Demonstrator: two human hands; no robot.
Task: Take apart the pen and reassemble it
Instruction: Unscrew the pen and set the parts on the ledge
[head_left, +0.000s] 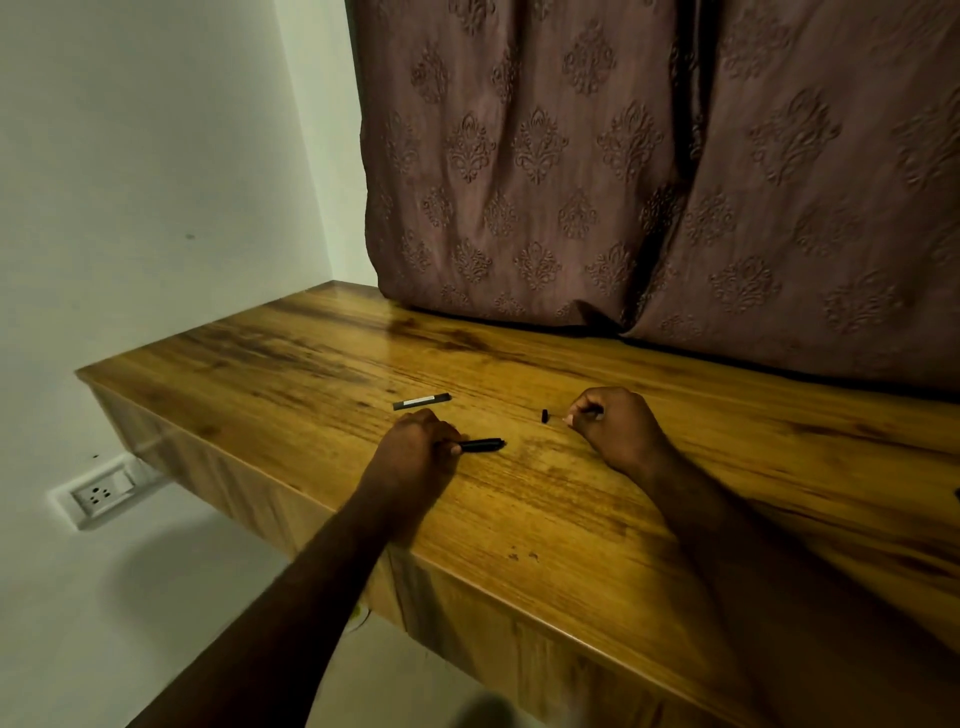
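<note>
The pen lies in pieces on the wooden desk (519, 519). My left hand (415, 447) grips a black barrel piece (483, 445) that sticks out to the right, low over the desk. A dark cap or sleeve with a pale label (422, 401) lies loose just beyond that hand. My right hand (618, 423) pinches a thin refill-like part; its small black end piece (545, 415) shows to the left of the fingers. Most of that thin part is hidden by the fingers.
A brown patterned curtain (649, 182) hangs down to the desk's back edge. A white wall is at the left, with a socket plate (101, 493) below the desk. The desk's front edge runs diagonally from upper left to lower right.
</note>
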